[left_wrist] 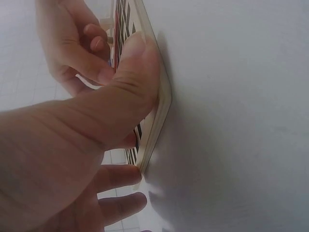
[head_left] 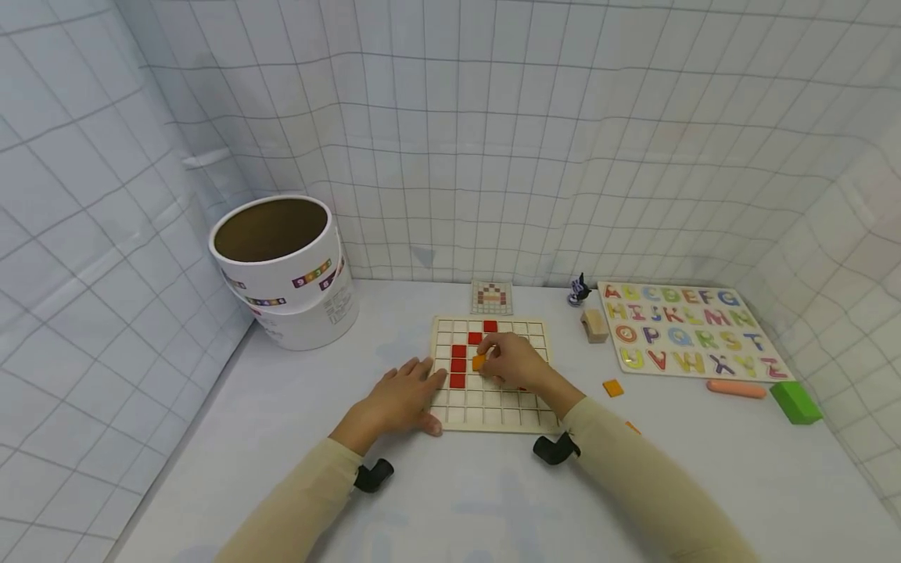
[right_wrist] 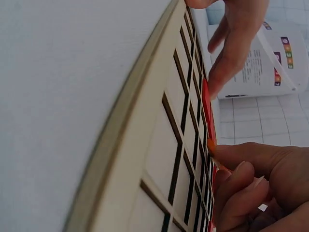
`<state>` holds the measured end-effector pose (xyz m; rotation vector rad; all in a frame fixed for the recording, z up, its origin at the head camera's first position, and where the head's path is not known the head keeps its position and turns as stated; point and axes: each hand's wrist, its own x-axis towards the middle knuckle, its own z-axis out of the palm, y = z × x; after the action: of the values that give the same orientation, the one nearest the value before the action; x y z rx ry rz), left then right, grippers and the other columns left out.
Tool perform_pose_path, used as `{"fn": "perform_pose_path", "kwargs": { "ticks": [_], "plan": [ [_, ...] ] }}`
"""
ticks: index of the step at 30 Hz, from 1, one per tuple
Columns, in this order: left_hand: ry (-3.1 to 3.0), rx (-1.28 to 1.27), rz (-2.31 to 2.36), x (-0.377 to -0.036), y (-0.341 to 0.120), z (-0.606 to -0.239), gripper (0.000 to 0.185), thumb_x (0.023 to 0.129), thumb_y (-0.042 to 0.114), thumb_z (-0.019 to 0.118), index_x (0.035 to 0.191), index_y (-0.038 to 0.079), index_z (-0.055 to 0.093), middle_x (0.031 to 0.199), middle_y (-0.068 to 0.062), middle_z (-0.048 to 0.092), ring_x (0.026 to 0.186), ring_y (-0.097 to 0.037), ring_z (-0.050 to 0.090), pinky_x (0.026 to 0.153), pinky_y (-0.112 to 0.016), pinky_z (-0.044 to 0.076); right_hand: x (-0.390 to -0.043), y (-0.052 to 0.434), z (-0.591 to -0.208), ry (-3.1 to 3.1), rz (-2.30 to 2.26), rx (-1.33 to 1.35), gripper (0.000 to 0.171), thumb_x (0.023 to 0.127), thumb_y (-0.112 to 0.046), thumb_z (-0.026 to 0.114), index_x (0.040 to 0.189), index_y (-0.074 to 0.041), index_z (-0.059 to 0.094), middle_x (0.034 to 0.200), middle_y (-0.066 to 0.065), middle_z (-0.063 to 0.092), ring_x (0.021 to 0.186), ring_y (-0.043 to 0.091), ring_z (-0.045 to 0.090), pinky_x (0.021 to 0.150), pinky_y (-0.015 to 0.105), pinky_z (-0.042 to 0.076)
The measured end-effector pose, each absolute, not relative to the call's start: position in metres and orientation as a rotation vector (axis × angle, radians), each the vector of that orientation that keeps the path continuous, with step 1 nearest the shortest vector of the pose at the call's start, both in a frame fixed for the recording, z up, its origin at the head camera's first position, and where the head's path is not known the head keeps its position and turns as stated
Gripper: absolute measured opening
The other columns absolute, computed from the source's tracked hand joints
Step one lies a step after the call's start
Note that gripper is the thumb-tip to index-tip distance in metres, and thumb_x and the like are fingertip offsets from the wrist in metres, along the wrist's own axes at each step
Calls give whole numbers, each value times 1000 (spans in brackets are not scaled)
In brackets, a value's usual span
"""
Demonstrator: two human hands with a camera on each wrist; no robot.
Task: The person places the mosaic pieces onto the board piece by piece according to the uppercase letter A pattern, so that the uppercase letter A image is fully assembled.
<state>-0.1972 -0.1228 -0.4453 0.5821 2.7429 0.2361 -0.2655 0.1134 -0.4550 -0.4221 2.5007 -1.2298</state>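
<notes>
1. We saw the wooden grid board (head_left: 493,407) lying flat on the white table (head_left: 450,500), with a handful of red tiles (head_left: 458,364) already seated in its upper-left cells.
2. Our right hand (head_left: 517,361) pinched an orange tile (head_left: 479,362) at the fingertips, just over a cell beside the reds.
3. Our left hand (head_left: 401,399) lay open, fingers flat on the board's left edge, steadying it.
4. Most cells were bare, and a spare orange tile (head_left: 612,388) waited on the table to the right, so we judged the pattern barely begun.
</notes>
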Motion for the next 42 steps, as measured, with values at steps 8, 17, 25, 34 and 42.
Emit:
{"fn": "perform_pose_path", "kwargs": {
  "ticks": [8, 17, 25, 34, 42],
  "plan": [
    [2744, 581, 229, -197, -119, -442, 96, 80, 52, 80, 158, 13, 39, 166, -18, 26, 153, -42, 23, 118, -64, 26, -264, 102, -458, 2702, -1007, -478, 14, 86, -9, 75, 100, -11, 72, 86, 2, 65, 78, 19, 56, 65, 29, 47],
    [2742, 586, 237, -197, -118, -440, 97, 79, 50, 82, 158, 12, 39, 165, -20, 28, 152, -43, 24, 117, -66, 26, -264, 118, -454, 2624, -1123, -471, 24, 90, -15, 75, 113, -12, 72, 87, 4, 63, 75, 19, 56, 65, 31, 47],
    [2742, 583, 243, -196, -115, -441, 96, 81, 48, 83, 158, 12, 39, 166, -19, 27, 153, -43, 23, 118, -65, 26, -242, 214, -438, 2485, -1464, -234, 37, 95, -17, 72, 129, -4, 63, 96, 10, 57, 65, 18, 50, 55, 28, 42],
    [2743, 542, 275, -193, -116, -439, 95, 80, 46, 83, 158, 13, 39, 166, -19, 26, 152, -43, 24, 118, -65, 25, -198, 306, -446, 2421, -1576, -26, 57, 99, -21, 69, 147, -1, 47, 96, 7, 56, 63, 15, 48, 53, 29, 41],
    [2743, 551, 279, -194, -118, -440, 95, 81, 46, 82, 158, 12, 40, 166, -20, 27, 152, -44, 24, 117, -66, 25, -193, 324, -468, 2514, -1445, 45, 61, 97, -25, 71, 147, -1, 47, 108, 12, 57, 73, 16, 52, 58, 27, 43]
  ]
}}
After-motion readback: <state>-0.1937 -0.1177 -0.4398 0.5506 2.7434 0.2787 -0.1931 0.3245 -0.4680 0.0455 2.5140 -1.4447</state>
